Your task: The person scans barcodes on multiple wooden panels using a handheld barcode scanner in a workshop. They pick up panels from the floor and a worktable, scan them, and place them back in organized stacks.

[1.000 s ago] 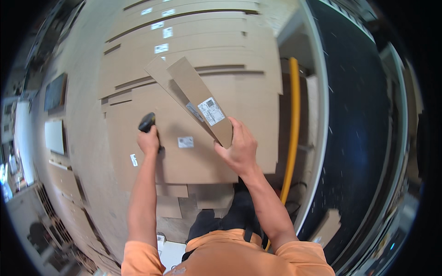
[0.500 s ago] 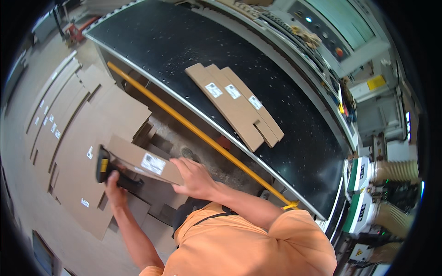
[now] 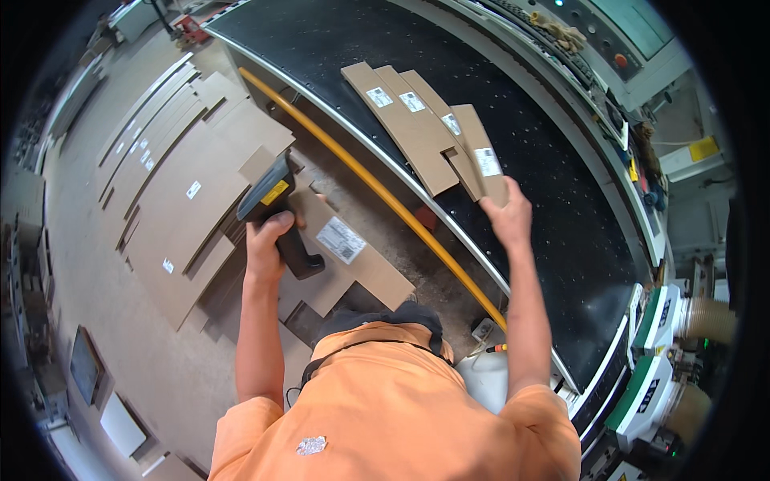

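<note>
My left hand (image 3: pixel 266 250) is closed round the handle of a black barcode scanner (image 3: pixel 298 250) with a yellow label on its head. Right beside it is a brown board (image 3: pixel 373 268) with a large white label. Fingertips show at that board's far edge, but I cannot tell how firmly the left hand holds it. My right hand (image 3: pixel 510 215) grips the near end of a narrow brown board (image 3: pixel 475 128) with a white label, lying on the black tabletop (image 3: pixel 553 264). Several similar labelled boards (image 3: pixel 401 132) lie overlapping just left of it.
Large brown sheets (image 3: pixel 172 216), some labelled, lie in stacks at the left. A yellow bar (image 3: pixel 369 192) runs along the table's near side. Machine units with ribbed hoses (image 3: pixel 710 321) stand at the right. A red pallet jack (image 3: pixel 191 30) is at the far left.
My right hand has moved right to the table, where another narrow board now lies beside the others. The scanner in my left hand has moved right and up, over a board with a large label.
</note>
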A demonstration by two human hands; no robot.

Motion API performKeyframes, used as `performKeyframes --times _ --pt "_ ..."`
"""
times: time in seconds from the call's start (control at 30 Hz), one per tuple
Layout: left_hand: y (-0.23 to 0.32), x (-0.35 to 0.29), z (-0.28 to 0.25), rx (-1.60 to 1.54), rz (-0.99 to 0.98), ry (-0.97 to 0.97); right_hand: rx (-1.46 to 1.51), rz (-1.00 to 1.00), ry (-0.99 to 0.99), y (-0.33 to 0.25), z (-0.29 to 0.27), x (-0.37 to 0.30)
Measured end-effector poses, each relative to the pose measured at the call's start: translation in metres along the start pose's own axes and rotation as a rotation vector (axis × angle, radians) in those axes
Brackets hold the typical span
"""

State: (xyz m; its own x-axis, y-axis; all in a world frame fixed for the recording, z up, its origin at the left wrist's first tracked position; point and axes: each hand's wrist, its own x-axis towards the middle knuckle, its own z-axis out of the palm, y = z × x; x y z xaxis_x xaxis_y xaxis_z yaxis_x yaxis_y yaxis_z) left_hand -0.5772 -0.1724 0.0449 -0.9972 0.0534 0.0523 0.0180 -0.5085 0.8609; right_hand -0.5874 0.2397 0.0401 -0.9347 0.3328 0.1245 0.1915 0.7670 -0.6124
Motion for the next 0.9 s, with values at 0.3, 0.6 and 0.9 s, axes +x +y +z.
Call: performKeyframes --times 0.3,0.6,0.9 --pt "-0.014 -0.033 0.109 0.063 -0.008 -0.163 -0.246 -0.213 -0.1 0.099 -0.014 0.054" --pt "-0.036 -0.031 0.145 0.02 -0.019 -0.233 -0.168 -0.105 -0.048 0.099 -0.061 -0.005" --pt "-0.062 0.0 0.166 0.087 -0.147 -0.419 0.364 -0.15 -0.183 0.023 -0.109 -0.153"
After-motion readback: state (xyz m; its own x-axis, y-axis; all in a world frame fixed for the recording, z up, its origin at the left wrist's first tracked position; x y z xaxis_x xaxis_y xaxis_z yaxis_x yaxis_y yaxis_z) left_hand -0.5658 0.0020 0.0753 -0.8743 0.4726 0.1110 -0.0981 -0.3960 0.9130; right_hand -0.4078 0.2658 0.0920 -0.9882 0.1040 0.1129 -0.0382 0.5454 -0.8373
